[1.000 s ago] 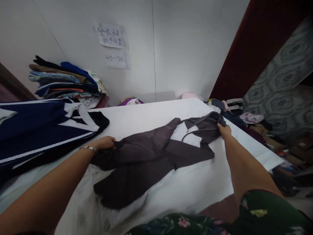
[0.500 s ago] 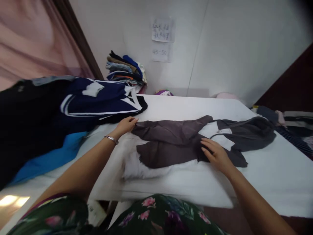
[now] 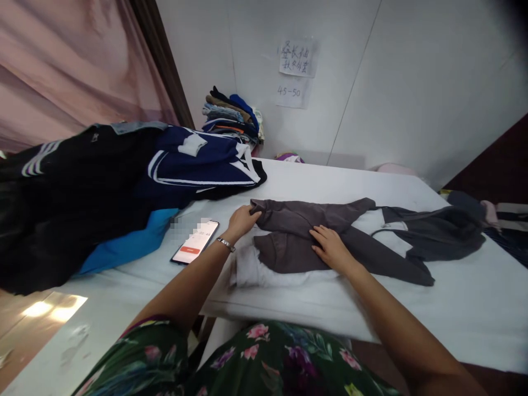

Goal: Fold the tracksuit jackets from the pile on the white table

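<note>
A dark grey hooded jacket [image 3: 297,214] lies on the white table, its hood toward the right. Pale lining shows at the neck opening and along the lower left edge. My left hand [image 3: 243,220] pinches the upper left corner of the jacket, at the hem end, where the cloth curls up. Fingers spread, my right hand [image 3: 330,248] rests flat on the middle of the jacket. A phone [image 3: 194,242] with a lit screen lies just left of my left wrist.
A pile of black, navy and blue clothes [image 3: 124,181] covers the table's left side. Folded clothes [image 3: 231,118] are stacked by the wall at the back. More clothes [image 3: 511,220] lie past the right edge of the white table [image 3: 466,308]. Two paper notes [image 3: 295,71] hang on the wall.
My right hand has slid left across the jacket. My left hand holds the hem corner, which is now turned up. The view has shifted, and the phone now shows.
</note>
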`<state>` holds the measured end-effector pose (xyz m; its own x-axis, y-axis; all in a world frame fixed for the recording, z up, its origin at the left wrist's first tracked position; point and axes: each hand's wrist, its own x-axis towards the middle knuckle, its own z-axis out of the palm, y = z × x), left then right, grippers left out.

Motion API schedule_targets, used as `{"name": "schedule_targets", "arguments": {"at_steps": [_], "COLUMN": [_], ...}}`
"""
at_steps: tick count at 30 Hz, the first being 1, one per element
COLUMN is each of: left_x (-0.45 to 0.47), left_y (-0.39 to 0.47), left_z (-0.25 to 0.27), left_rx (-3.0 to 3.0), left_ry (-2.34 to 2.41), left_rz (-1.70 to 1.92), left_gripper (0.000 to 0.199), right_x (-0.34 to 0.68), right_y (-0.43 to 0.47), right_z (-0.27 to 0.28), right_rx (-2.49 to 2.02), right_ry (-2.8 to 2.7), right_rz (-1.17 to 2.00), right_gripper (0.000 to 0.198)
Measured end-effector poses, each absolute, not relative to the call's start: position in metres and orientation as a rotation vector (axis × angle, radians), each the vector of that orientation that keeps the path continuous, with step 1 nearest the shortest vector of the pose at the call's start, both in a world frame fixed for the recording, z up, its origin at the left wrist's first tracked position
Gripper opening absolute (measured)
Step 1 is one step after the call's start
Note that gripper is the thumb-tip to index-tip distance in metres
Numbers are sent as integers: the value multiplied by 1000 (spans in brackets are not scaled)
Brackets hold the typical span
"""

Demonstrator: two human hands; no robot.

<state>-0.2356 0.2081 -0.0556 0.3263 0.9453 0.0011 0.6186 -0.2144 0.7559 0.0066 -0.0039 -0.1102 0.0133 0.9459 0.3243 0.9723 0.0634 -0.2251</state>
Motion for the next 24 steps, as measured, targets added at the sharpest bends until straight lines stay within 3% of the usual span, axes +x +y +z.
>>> {"name": "schedule_targets", "arguments": {"at_steps": [6,9,12,16,19,22,24], "left_x": [-237,-250,-263,-272,-271,-260,-249], "left_y": [192,181,175,176,179,180,179], "left_z": [-51,-60,-65,-60,-57,-63,-73], "left_rx": [1689,1673,1887,2325,2537,2749,2826], "left_ry": [1220,1226,1325,1545,1496,1162,989], "left_rz": [582,394,301,108,338,675,640], "left_gripper": [36,26,21,37,48,54,55], "right_x": [15,13,12,16,19,16,12], "right_y": [-11,-17,-19,-17,-18,-19,-19], "right_z": [-119,-120,-122,-123,-120,-116,-114], "right_rx": [-2037,-2129,-2142,-2086,-2033,-2069,-2096], "right_ry": [-1835,-1798,-1789,-1706,-1645,-1680,-1689], "right_rz": [-274,-272,-223,-202,-206,-118,-30], "right_gripper": [36,41,45,42,42,47,51]}}
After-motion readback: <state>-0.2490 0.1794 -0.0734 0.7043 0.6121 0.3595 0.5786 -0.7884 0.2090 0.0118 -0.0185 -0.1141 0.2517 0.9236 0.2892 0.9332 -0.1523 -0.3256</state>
